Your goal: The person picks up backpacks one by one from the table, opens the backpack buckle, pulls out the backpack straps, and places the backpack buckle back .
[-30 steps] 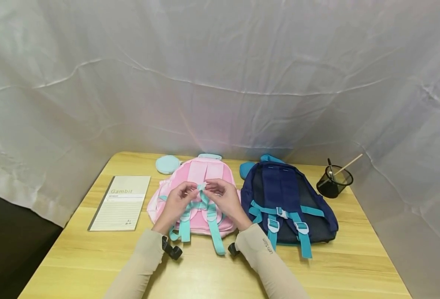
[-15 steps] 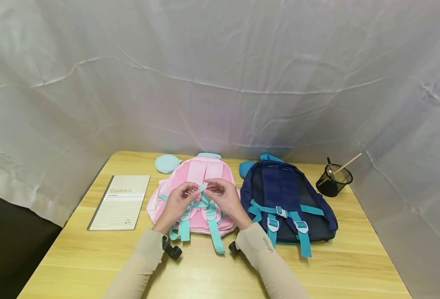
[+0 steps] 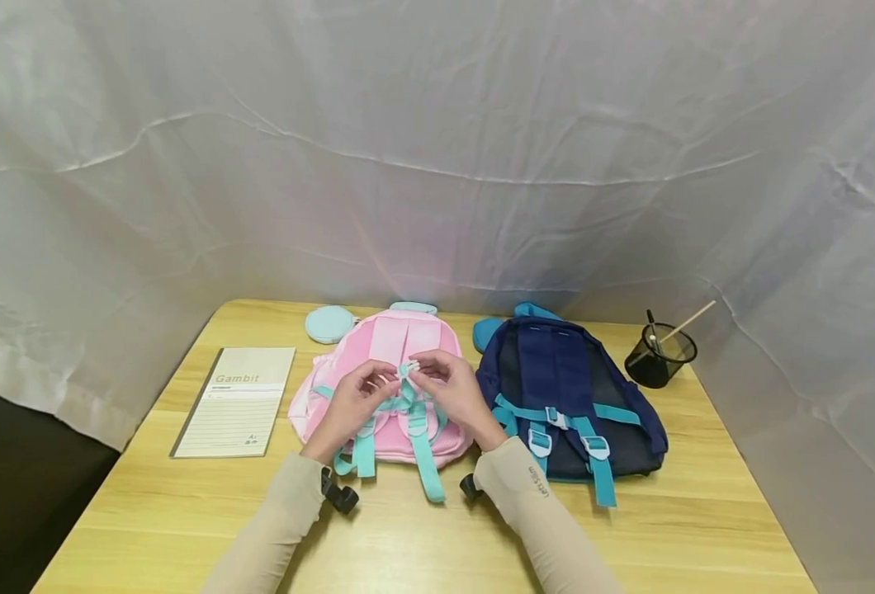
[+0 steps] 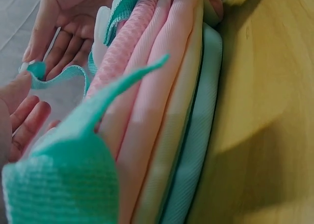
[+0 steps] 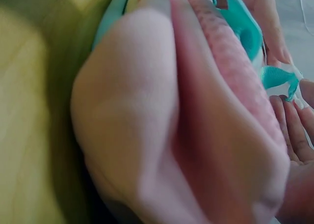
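Both hands meet over a pink backpack (image 3: 359,351) lying with its straps facing up. My left hand (image 3: 357,404) pinches teal webbing at a small white buckle piece (image 3: 412,366) between thumb and fingertips. From the other side, my right hand (image 3: 452,396) pinches the same white piece. The left wrist view shows the thin teal strap (image 4: 61,79) curving from the fingertips toward the bag. Fingertips partly hide the buckle piece. In the right wrist view, the strap (image 5: 277,78) is raised above the pink mesh back panel (image 5: 230,52). Teal strap ends hang toward the table's front.
A navy backpack (image 3: 556,355) with teal straps and white buckles lies to the right. A notebook (image 3: 233,404) lies at left. Behind it is a round pale-blue pouch (image 3: 329,324). A black mesh pen cup (image 3: 653,367) stands at the back right, before grey curtains (image 3: 437,165).
The white buckle piece has turned between the fingertips, and its pronged end shows more clearly toward the right hand. Both hands stay almost in place, while the whole head view shifts slightly.
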Demonstrator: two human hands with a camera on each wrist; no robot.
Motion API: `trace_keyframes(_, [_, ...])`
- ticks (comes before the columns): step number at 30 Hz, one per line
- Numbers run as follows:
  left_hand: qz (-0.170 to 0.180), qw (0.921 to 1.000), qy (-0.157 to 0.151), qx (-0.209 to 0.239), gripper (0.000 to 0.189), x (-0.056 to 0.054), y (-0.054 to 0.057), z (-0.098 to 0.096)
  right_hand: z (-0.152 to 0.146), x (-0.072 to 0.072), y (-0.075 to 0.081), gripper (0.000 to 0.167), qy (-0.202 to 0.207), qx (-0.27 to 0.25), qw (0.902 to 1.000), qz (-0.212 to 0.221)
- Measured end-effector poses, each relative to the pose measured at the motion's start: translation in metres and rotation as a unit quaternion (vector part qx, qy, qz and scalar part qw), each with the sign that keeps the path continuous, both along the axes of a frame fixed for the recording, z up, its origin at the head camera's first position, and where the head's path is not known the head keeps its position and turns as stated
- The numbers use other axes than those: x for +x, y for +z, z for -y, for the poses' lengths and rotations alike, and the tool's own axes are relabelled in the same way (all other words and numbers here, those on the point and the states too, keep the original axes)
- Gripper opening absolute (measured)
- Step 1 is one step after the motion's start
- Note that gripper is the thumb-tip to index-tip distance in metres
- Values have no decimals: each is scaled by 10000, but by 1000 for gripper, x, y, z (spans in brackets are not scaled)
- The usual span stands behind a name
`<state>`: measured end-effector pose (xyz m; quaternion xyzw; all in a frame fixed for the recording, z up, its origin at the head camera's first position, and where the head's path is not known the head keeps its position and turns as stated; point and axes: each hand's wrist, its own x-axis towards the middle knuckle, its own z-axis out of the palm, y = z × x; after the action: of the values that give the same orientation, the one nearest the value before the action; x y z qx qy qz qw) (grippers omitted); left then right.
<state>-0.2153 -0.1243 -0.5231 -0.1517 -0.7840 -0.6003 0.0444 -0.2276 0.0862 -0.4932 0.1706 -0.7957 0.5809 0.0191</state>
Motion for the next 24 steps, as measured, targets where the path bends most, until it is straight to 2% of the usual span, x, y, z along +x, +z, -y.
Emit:
trace_keyframes(6, [-126,9986,-18,-505,26,-2,4,7,-9,-3,4,26,-34,-41,10000,-33])
trace_keyframes(12, [-334,9939,137,-1043,28,0,6,23,-18,-5,6,29,36,-184,9996,-195])
trace_keyframes(19, [-343,9913,247,-1245,26,2,1,38,-28,-7,10,30,58,-248,9990,-360])
trace_keyframes(24, [-244,9898,197,-1388,26,3,-2,40,-33,3,28,29,57,-221,9991,-343])
